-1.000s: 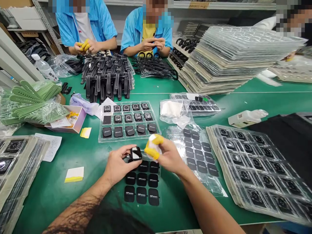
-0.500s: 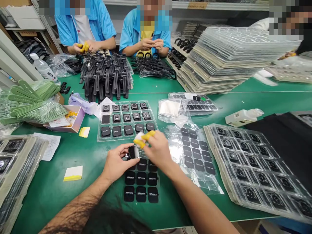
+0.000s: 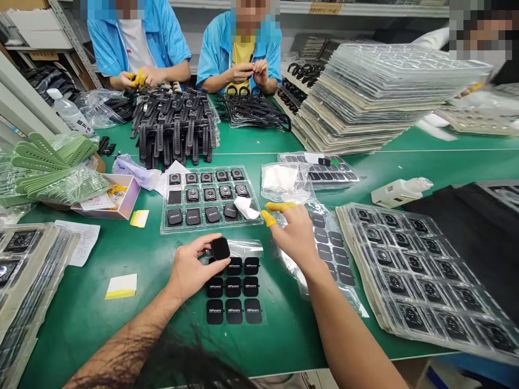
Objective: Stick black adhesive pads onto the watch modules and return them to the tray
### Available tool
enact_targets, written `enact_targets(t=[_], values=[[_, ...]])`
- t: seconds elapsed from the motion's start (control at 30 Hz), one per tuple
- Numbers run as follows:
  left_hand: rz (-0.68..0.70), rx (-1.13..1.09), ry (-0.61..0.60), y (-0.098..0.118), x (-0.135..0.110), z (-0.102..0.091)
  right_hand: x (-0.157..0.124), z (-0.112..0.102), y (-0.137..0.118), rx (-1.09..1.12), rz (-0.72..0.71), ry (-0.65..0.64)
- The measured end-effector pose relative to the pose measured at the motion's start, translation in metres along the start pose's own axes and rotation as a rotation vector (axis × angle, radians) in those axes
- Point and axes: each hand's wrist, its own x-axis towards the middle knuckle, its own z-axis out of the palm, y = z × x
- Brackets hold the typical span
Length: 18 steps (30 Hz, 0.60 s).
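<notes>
My left hand (image 3: 192, 268) pinches a small black square watch body (image 3: 220, 248) just above a clear sheet of black screen stickers (image 3: 234, 294). My right hand (image 3: 292, 234), with yellow finger cots on thumb and forefinger, hovers open to the right of a white wiping cloth (image 3: 246, 207). The cloth lies loose on the near right corner of a clear tray of watch bodies (image 3: 174, 228). Nothing is between the right hand's fingers.
A stack of trays with watch bodies (image 3: 421, 281) lies at right, another (image 3: 24, 259) at left. Sticker sheets in plastic (image 3: 330, 248) sit beside my right hand. Black straps (image 3: 174, 129), green straps (image 3: 48, 162), a tall tray stack (image 3: 385, 92) and a white bottle (image 3: 399, 190) stand farther back. Two people in blue work opposite.
My right hand moved forward from the watch body, dropped the white cloth on the tray and opened. The left hand still holds the watch body, slightly lowered.
</notes>
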Motion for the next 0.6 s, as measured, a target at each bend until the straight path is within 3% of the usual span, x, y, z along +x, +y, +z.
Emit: enact_targets(t=[0.07,0.17,0.23,0.37,0.5,0.6], values=[[0.007,0.001,0.012,0.0,0.0,0.0,0.0,-0.009,-0.007,0.139,0.014,-0.114],[0.036,-0.005,0.075,0.001,0.001,-0.001,-0.005,-0.021,-0.022,0.34,-0.018,-0.448],[0.058,-0.015,0.127,0.002,0.002,-0.002,-0.008,-0.023,-0.029,0.479,0.013,-0.559],[0.13,0.049,0.135,0.003,0.003,-0.006,-0.009,-0.017,-0.031,0.596,0.109,-0.514],[0.381,0.201,0.059,0.003,0.001,-0.009,-0.009,-0.015,-0.035,0.53,-0.016,-0.48],[0.565,0.251,-0.019,0.001,0.001,-0.01,-0.012,-0.015,-0.04,0.592,0.007,-0.424]])
